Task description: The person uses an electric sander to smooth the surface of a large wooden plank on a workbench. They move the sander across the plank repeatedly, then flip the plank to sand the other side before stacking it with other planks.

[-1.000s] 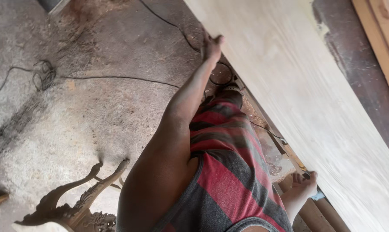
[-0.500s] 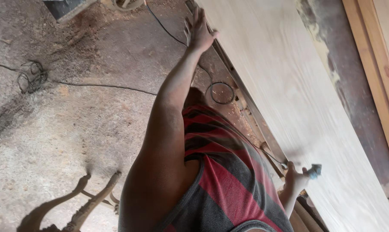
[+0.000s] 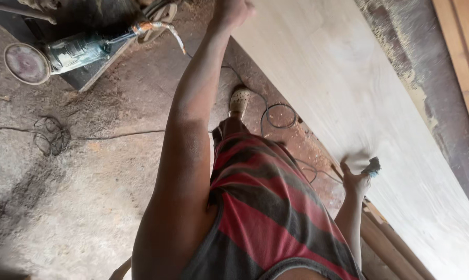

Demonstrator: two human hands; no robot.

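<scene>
A big wooden board (image 3: 379, 119) stretches along my right, from near to far. My left hand (image 3: 233, 10) rests on its far edge; my right hand (image 3: 357, 179) presses a small pad (image 3: 372, 167) on its near part. A grinder (image 3: 63, 52) lies far left on the floor (image 3: 79, 181), cables (image 3: 50, 136) nearer.

Pale board (image 3: 359, 93), red-and-grey striped shirt (image 3: 265, 207)

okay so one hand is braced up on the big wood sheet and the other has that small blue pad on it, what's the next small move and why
Probably slide the right hand with its small blue pad a little further along the pale sheet. The left hand already steadies the sheet's far edge, and most of the surface beyond the pad lies uncovered.
</scene>
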